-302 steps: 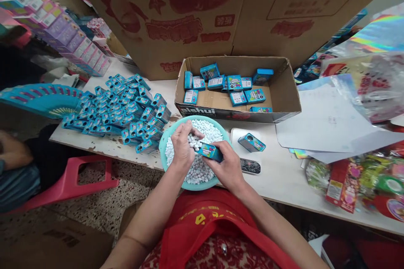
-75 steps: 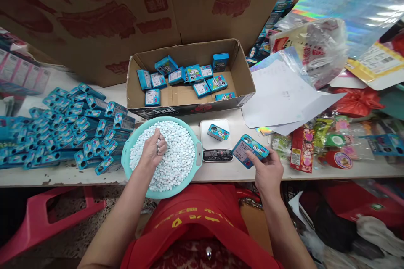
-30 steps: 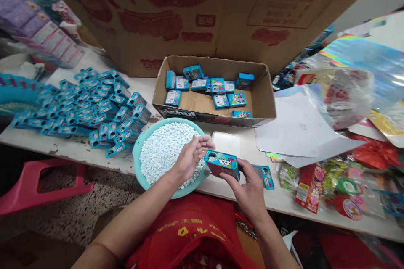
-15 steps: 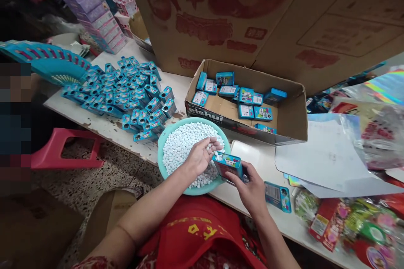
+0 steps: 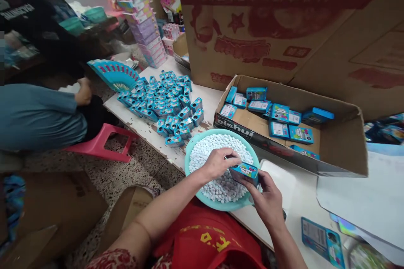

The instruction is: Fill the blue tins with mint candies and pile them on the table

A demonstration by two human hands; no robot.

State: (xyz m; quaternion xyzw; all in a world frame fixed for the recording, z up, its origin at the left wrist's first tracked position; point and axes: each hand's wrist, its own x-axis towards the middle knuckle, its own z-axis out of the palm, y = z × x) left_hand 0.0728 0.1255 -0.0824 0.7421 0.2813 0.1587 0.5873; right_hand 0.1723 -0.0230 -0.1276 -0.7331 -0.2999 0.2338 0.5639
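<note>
My right hand [image 5: 269, 193] is wrapped round a small blue candy box [image 5: 248, 170], tilted above a turquoise basin [image 5: 187, 163]. Small white candies [image 5: 208, 147] fill the basin. My left hand [image 5: 219, 162] is palm down, its fingers drawn together against the left end of the box. Whatever those fingers pinch is hidden. To the left of the basin, several similar boxes [image 5: 167, 100] stand crowded on the white table [image 5: 206, 96]. More blue boxes [image 5: 280, 112] lie inside an open cardboard tray [image 5: 268, 146] behind it.
A flat blue carton [image 5: 322, 239] lies at the right near white paper sheets [image 5: 360, 193]. A white tray [image 5: 285, 176] sits beside the basin. Large cardboard [image 5: 252, 25] rises behind. At left, a person in a blue-grey sleeve [image 5: 38, 111] sits by a pink stool [image 5: 94, 147].
My left hand has turned from palm up, with white candies at its fingers, to palm down with fingers closed at the box end. The view has swung left.
</note>
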